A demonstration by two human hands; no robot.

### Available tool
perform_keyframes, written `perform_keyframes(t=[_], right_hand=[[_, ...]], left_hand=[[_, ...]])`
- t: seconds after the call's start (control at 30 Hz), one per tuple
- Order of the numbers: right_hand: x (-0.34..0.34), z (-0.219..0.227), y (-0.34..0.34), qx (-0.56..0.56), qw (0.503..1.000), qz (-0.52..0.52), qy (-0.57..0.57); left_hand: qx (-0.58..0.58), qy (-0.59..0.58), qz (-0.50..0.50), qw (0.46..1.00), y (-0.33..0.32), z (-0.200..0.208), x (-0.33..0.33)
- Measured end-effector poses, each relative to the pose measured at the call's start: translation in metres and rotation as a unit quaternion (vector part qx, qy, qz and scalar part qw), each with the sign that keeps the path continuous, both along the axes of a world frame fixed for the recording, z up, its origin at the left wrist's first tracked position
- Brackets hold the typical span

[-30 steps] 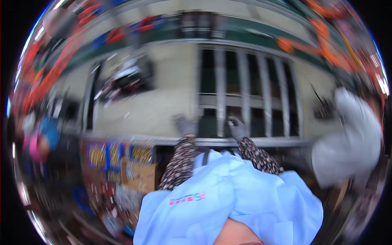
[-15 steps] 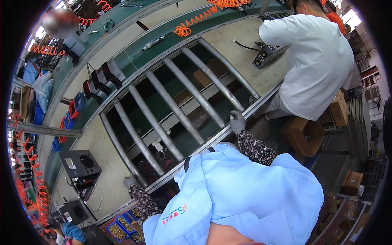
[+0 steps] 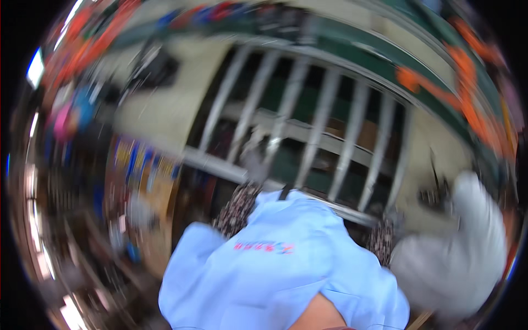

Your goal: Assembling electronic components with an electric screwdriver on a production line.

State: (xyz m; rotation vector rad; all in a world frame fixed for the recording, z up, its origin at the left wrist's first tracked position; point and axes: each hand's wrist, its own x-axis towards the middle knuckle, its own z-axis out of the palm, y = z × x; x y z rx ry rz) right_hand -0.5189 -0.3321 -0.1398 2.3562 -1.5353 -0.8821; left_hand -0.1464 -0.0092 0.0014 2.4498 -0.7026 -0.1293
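Note:
The whole picture is smeared by motion. My left hand (image 3: 253,164), in a grey glove, is over the near rail (image 3: 220,168) of the roller conveyor, beside the metal rollers (image 3: 318,129). Its fingers are too blurred to make out. On the right, my right hand (image 3: 391,213) is by the near end of the last roller. Little of it shows beyond the dark flowered sleeve, and its fingers cannot be told. Dark gaps lie between the rollers, with a pale beam below them.
A person in a white shirt (image 3: 454,250) stands close on my right. A black boxy device (image 3: 157,67) sits on the pale board (image 3: 165,113) to the left. Blue bins (image 3: 146,159) stand below that board. Orange coiled hoses (image 3: 467,88) hang at the far right.
The view has swung round to the left. My left hand has moved from the pale board's edge to the rollers. My right hand is now beside the last roller's near end.

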Motion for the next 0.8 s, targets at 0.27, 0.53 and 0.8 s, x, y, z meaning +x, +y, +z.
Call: perform_keyframes(t=[0.27,0.53,0.8], right_hand=[[0.272,0.120,0.042,0.271,0.843,0.464,0.021],[0.301,0.206,0.056,0.426,0.735,0.522,0.068],[0.189,0.284,0.025,0.534,0.760,0.369,0.019]], left_hand=[[-0.072,-0.090,0.264,0.958,0.064,0.016,0.015],[-0.112,-0.053,0.459,0.880,0.142,-0.005,0.005],[-0.105,-0.018,0.423,0.900,0.167,0.007,0.045]])
